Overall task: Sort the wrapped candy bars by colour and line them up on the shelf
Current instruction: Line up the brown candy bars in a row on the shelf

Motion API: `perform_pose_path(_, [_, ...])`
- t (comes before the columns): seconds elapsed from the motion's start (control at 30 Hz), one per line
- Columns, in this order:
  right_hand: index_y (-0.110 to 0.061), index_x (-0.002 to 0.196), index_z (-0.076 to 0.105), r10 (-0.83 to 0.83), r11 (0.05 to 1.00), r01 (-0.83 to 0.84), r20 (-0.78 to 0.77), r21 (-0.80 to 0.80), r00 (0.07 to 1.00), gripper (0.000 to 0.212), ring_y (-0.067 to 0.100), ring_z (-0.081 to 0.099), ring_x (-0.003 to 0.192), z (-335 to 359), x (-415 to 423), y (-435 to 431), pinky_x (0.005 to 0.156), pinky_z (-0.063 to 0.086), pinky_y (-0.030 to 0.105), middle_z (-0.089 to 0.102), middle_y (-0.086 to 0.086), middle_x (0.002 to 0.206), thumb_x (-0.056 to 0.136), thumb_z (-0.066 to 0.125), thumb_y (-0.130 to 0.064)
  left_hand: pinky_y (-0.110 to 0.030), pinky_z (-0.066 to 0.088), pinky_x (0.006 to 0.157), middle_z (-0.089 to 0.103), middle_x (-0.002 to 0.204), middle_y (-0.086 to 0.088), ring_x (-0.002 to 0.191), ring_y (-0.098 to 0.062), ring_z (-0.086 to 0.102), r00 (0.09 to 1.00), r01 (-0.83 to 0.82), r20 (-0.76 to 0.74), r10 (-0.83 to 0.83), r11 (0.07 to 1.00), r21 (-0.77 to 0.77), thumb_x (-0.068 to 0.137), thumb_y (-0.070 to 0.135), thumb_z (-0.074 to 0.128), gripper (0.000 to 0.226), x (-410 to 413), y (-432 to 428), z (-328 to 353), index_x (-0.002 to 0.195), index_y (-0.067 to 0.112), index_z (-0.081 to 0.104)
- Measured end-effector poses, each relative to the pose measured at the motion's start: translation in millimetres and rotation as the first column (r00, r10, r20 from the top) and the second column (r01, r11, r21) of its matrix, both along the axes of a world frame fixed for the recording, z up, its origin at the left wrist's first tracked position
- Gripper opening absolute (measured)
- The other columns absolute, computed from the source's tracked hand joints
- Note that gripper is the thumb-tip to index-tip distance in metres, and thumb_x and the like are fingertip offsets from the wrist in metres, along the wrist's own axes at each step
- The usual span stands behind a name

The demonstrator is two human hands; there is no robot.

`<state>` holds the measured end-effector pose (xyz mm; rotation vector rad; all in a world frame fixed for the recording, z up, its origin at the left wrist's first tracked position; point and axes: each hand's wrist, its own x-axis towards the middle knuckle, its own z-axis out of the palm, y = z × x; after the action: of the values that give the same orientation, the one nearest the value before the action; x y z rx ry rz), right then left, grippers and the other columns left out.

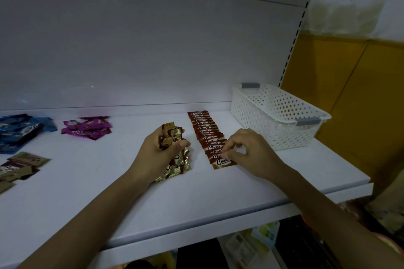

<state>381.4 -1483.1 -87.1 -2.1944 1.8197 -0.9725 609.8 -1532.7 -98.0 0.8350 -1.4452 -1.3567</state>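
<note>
While my left hand (160, 153) grips a bunch of gold bars (172, 135), fingers and thumb curled round them, my right hand (251, 150) works at the red row (202, 125). The gold bunch stands on end in my fist, its lower ends fanning out onto the shelf (196, 199) just left of the row. My right thumb and fingertips are pinched together on the right edge of the nearest red bars (219, 162); I cannot tell which single bar they hold.

The red row runs from the far side of the shelf towards me, a little right of the middle, each bar lying crosswise and overlapping the next like tiles, all with the white "Choco" lettering facing up.

A white perforated basket (277, 116) with grey clips sits at the far right of the shelf, near the row but apart from it, just beyond my right hand.

Far left of the gold bars lies a loose heap of purple bars (87, 128). Further left is a heap of blue bars (19, 131), and nearer me, at the left edge, a scatter of olive-brown bars (21, 165). These three heaps lie well apart from both hands.
</note>
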Motion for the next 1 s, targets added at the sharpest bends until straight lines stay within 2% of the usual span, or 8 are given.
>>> perform_pose_path(0.17, [-0.020,0.081,0.067,0.040,0.999,-0.042,0.235,0.001,0.971,0.007,0.005,0.058,0.072,3,22,5,0.065,0.049,0.022,0.065,-0.007,0.077,0.082,0.073,-0.023,-0.025,0.056,0.058,0.075,0.087,0.002,0.076,-0.013,0.072,1.000,-0.009,-0.007,0.009,1.000,-0.001,0.088,0.011,0.065,0.020,1,-3,-2,0.106,0.017,0.060])
perform_pose_path(0.27, [-0.031,0.083,0.056,0.077,0.992,-0.106,0.313,0.076,0.947,0.025,-0.005,0.052,0.060,0,57,4,0.055,0.042,0.011,0.058,-0.012,0.072,0.074,0.078,-0.037,-0.025,0.056,0.062,0.075,0.086,0.000,0.075,-0.014,0.072,0.998,-0.045,-0.042,0.045,0.999,0.009,0.088,0.008,0.064,0.021,2,-5,-1,0.108,0.013,0.061])
perform_pose_path(0.4, [-0.031,0.091,0.047,0.097,0.994,-0.109,0.271,0.032,0.958,0.046,-0.002,0.050,0.060,-1,94,-8,0.057,0.044,0.021,0.055,-0.013,0.073,0.065,0.080,-0.050,-0.031,0.058,0.068,0.073,0.093,-0.012,0.080,-0.024,0.070,0.984,-0.058,-0.163,0.076,0.992,0.113,0.091,0.010,0.061,0.024,6,-7,4,0.114,0.004,0.060])
perform_pose_path(0.5, [-0.031,0.089,0.048,0.071,0.996,-0.083,0.275,0.032,0.959,0.037,0.005,0.049,0.060,5,102,-22,0.058,0.043,0.031,0.053,-0.010,0.069,0.071,0.078,-0.044,-0.037,0.057,0.075,0.067,0.104,-0.024,0.089,-0.031,0.067,0.966,-0.007,-0.250,0.058,0.980,0.198,0.093,0.016,0.058,0.032,10,-9,6,0.119,-0.003,0.057])
perform_pose_path(0.6, [-0.031,0.085,0.051,0.039,0.989,-0.085,0.335,0.122,0.941,0.030,0.011,0.052,0.059,11,101,-33,0.058,0.043,0.032,0.056,-0.004,0.064,0.073,0.078,-0.036,-0.044,0.054,0.085,0.064,0.106,-0.027,0.096,-0.035,0.064,0.964,0.015,-0.262,0.046,0.974,0.224,0.094,0.017,0.056,0.035,11,-11,7,0.120,-0.005,0.055])
perform_pose_path(0.77, [-0.027,0.087,0.059,0.034,0.956,-0.149,0.405,0.255,0.914,0.024,0.005,0.061,0.064,26,94,-42,0.061,0.045,0.025,0.064,-0.008,0.068,0.074,0.078,-0.034,-0.041,0.058,0.078,0.067,0.105,-0.023,0.092,-0.033,0.067,0.962,0.004,-0.266,0.061,0.972,0.235,0.093,0.006,0.056,0.024,11,-15,3,0.116,0.002,0.059])
perform_pose_path(0.9, [-0.023,0.103,0.061,0.022,0.966,-0.132,0.444,0.220,0.896,0.031,0.014,0.065,0.080,42,89,-51,0.075,0.049,0.028,0.068,0.004,0.083,0.078,0.075,-0.037,-0.035,0.057,0.072,0.072,0.095,-0.015,0.086,-0.027,0.070,0.987,0.011,-0.159,0.008,0.993,0.119,0.089,0.006,0.062,0.019,10,-13,1,0.108,0.007,0.063])
perform_pose_path(1.0, [-0.023,0.084,0.066,0.082,0.966,-0.175,0.413,0.192,0.907,0.016,0.001,0.060,0.068,43,92,-56,0.069,0.047,0.020,0.065,-0.003,0.074,0.075,0.079,-0.024,-0.030,0.056,0.071,0.073,0.094,-0.010,0.084,-0.021,0.071,0.995,0.030,-0.096,-0.026,0.999,0.041,0.087,0.003,0.065,0.023,9,-11,0,0.108,0.013,0.065])
